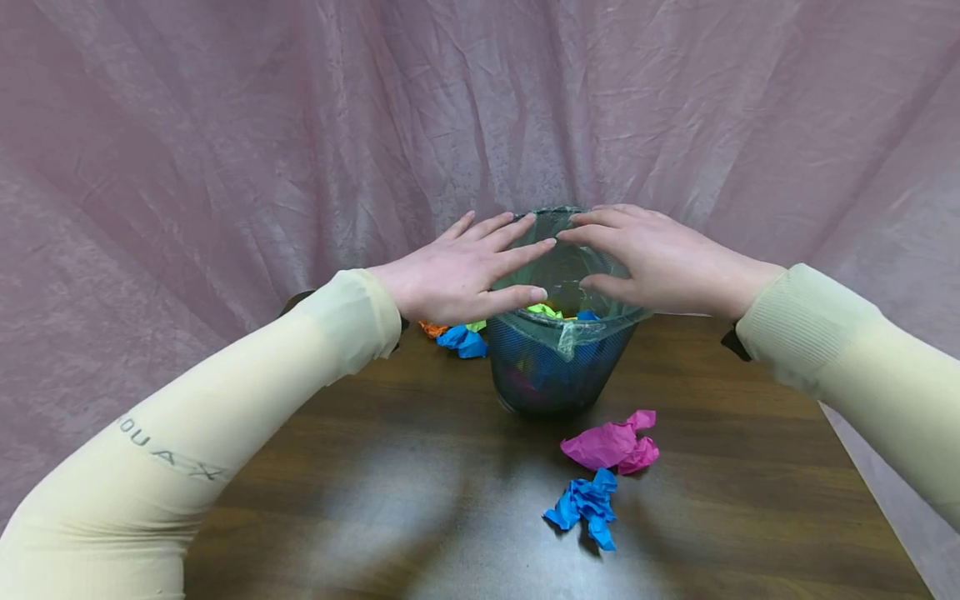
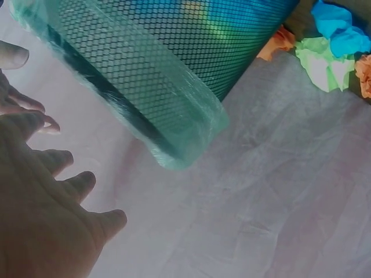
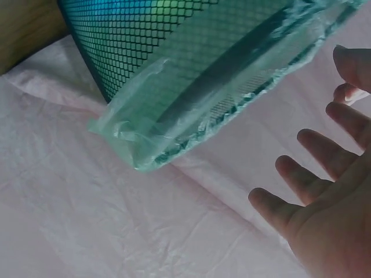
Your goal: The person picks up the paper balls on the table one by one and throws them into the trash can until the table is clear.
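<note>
A dark mesh wastebasket (image 1: 558, 375) stands on the table, with a thin green plastic bag (image 1: 567, 333) lining it and folded down over its rim. Inside lie crumpled papers, among them a yellow-green one (image 1: 544, 311) and a blue one (image 1: 587, 316). My left hand (image 1: 468, 267) is spread palm down above the left side of the basket's mouth. Over the right side hovers my right hand (image 1: 652, 254), its fingers extended toward the left one. Both wrist views show the fingers apart from the bag's edge, holding nothing.
In front of the basket, a pink crumpled paper (image 1: 611, 443) and a blue crumpled paper (image 1: 587, 507) lie on the brown wooden table (image 1: 420, 467). Left of it are more crumpled papers, including blue (image 2: 341, 29), light green (image 2: 326, 62) and orange ones. A pink curtain (image 1: 450, 108) hangs behind.
</note>
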`<state>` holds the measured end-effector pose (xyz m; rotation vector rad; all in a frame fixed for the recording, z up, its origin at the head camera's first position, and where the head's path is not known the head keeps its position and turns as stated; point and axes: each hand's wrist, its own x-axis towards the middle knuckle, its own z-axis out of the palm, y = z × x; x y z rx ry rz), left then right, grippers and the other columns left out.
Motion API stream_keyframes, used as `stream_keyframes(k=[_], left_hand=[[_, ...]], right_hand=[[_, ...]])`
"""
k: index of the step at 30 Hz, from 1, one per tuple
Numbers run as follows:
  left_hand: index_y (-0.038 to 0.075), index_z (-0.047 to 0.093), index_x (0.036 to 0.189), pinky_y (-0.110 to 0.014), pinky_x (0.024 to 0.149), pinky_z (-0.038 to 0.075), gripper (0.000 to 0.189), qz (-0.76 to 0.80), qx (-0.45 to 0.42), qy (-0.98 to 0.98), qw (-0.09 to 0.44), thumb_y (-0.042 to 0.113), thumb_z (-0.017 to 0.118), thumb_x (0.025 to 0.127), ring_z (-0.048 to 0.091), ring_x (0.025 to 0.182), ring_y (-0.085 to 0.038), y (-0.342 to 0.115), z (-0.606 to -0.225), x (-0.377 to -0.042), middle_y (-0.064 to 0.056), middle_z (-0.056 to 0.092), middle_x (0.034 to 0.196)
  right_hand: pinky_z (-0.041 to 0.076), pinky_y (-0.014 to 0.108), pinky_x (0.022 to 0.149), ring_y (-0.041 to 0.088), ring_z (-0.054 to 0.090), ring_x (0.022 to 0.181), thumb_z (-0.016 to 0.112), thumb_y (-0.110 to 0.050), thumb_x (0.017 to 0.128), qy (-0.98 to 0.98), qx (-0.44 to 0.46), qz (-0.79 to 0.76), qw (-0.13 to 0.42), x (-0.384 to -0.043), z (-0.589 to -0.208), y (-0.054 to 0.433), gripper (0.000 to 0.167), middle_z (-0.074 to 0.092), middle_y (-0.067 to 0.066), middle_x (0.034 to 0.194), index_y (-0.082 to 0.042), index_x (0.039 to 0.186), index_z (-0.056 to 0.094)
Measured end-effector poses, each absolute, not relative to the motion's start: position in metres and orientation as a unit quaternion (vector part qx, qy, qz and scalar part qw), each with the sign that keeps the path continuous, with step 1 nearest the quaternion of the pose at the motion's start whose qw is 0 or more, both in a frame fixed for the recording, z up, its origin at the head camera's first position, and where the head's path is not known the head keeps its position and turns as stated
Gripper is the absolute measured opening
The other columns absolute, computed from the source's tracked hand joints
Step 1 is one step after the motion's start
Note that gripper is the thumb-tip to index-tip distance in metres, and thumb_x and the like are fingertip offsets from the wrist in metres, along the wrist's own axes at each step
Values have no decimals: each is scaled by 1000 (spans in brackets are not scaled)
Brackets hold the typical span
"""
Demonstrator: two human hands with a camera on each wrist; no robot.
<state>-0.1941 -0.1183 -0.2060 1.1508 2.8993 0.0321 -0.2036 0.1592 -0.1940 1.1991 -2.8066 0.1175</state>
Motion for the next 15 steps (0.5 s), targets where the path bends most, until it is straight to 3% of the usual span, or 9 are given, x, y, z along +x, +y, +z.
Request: stream_keyframes(k=[8,15], left_hand=[[38,14,164,-57,123,0,77,19,398,917,-12,78,21,98,-1,157,-24,-126,-207,-182,3,1,172],[36,15,164,-56,123,1,75,26,421,906,-38,74,23,101,2,157,-25,-148,-218,-160,5,0,171]], right_hand=[[27,61,117,37,32,149,74,-33,96,-900,422,54,90,-182,-196,170,64,42,10,159,-15,152,50],[29,58,116,38,37,145,81,-26,89,-859,480,72,166,-156,-212,186,68,46,10,156,-13,149,54]])
